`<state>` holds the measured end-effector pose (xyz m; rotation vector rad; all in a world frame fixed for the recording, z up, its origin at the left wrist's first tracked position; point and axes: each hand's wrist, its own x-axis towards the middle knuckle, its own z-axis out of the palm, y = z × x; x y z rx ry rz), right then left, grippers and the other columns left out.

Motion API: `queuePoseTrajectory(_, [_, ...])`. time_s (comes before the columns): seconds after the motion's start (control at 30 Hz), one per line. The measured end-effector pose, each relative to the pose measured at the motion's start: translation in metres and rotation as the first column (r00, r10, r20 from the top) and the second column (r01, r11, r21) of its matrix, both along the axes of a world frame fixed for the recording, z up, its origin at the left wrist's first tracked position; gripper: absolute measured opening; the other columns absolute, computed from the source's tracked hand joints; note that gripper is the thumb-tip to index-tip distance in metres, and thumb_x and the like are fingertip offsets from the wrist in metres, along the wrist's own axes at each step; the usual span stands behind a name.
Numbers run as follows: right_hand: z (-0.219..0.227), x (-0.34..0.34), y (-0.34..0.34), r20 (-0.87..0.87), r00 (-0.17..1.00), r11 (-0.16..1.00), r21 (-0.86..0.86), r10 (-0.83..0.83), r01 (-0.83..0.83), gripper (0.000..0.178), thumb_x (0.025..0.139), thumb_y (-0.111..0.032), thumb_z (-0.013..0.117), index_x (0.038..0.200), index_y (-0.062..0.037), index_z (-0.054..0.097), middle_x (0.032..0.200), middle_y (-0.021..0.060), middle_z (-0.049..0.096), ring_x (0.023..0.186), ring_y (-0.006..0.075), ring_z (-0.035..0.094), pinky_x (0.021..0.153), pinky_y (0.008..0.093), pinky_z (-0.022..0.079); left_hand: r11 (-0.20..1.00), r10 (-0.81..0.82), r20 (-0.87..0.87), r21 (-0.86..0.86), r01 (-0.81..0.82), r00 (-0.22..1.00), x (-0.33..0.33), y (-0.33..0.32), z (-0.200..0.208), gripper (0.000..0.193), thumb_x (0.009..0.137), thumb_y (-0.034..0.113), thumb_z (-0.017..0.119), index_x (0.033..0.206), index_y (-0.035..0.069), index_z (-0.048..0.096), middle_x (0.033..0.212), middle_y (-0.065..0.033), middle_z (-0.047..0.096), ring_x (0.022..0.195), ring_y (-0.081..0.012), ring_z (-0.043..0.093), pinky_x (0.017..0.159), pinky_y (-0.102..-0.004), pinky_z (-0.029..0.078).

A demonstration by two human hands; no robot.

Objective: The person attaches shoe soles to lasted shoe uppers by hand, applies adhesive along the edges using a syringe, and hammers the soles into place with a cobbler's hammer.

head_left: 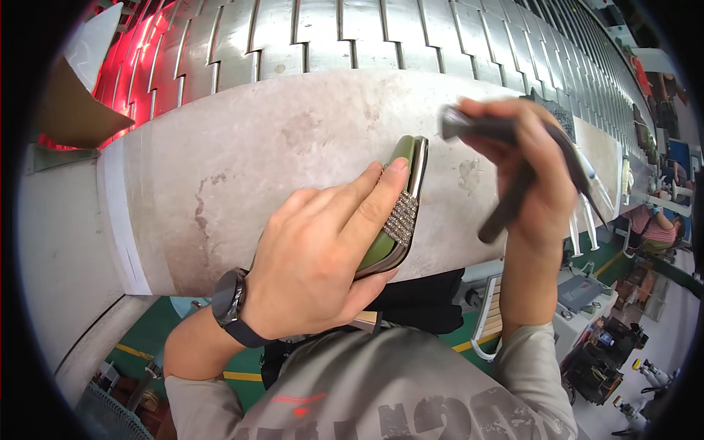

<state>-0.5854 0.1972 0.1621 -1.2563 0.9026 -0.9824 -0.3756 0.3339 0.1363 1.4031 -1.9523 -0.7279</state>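
A sandal with a rhinestone-covered strap seems to be fitted on a green shoe last. It rests tilted on the pale worktop, its shiny dark sole edge facing right. My left hand lies over its left side and grips it, fingers stretched across and thumb at the lower end. Up to the right of the sandal, my right hand is closed around a dark hammer. The round hammer face points left, and the short handle sticks out below my fingers. Motion blurs the hand and hammer slightly.
A slatted metal conveyor runs behind the stained worktop, lit red at the left. A cardboard piece stands far left. White-handled tools and a dark cloth lie right. Other people sit farther off at the right.
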Motion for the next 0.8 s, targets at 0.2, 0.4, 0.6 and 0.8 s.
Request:
queuePoseTrajectory(0.2, [0.021, -0.012, 0.036, -0.196, 0.920, 0.936, -0.026, 0.338, -0.350, 0.030, 0.087, -0.009, 0.074, 0.109, 0.0108, 0.070, 0.110, 0.0239, 0.077, 0.098, 0.0245, 0.076, 0.093, 0.0349, 0.059, 1.000, 0.004, -0.021, 0.003, -0.004, 1.000, 0.000, 0.000, -0.001, 0.102, 0.070, 0.008, 0.085, 0.160, -0.004, 0.036, 0.132, -0.0238, 0.065, 0.106, -0.0407, 0.066, 0.091, -0.0458, 0.050])
queuePoseTrajectory(0.4, [0.031, -0.009, 0.050, -0.280, 0.901, 0.940, 0.014, 0.330, -0.340, 0.039, 0.088, -0.022, 0.076, 0.109, 0.0107, 0.070, 0.110, 0.0254, 0.076, 0.101, 0.0270, 0.074, 0.094, 0.0370, 0.057, 1.000, 0.014, -0.005, -0.022, -0.014, 1.000, 0.001, 0.003, -0.004, 0.104, 0.069, 0.007, 0.084, 0.160, -0.003, 0.035, 0.131, -0.0238, 0.065, 0.106, -0.0413, 0.066, 0.091, -0.0458, 0.050])
queuePoseTrajectory(0.6, [0.022, -0.007, 0.030, -0.317, 0.921, 0.968, -0.027, 0.227, -0.248, 0.040, 0.089, -0.024, 0.068, 0.111, 0.0100, 0.069, 0.110, 0.0258, 0.076, 0.102, 0.0287, 0.074, 0.099, 0.0389, 0.054, 1.000, 0.002, -0.038, -0.020, -0.003, 0.999, 0.002, 0.004, -0.003, 0.105, 0.068, 0.007, 0.084, 0.161, -0.002, 0.035, 0.131, -0.0239, 0.065, 0.106, -0.0419, 0.066, 0.091, -0.0462, 0.050])
queuePoseTrajectory(0.8, [0.037, -0.008, 0.046, -0.409, 0.849, 0.936, 0.038, 0.335, -0.351, 0.046, 0.084, -0.030, 0.075, 0.105, 0.0108, 0.069, 0.110, 0.0307, 0.075, 0.107, 0.0358, 0.074, 0.100, 0.0440, 0.058, 1.000, 0.019, -0.012, -0.018, -0.020, 1.000, 0.002, 0.004, -0.005, 0.105, 0.067, 0.006, 0.084, 0.161, -0.002, 0.036, 0.132, -0.0241, 0.065, 0.107, -0.0419, 0.066, 0.091, -0.0462, 0.051])
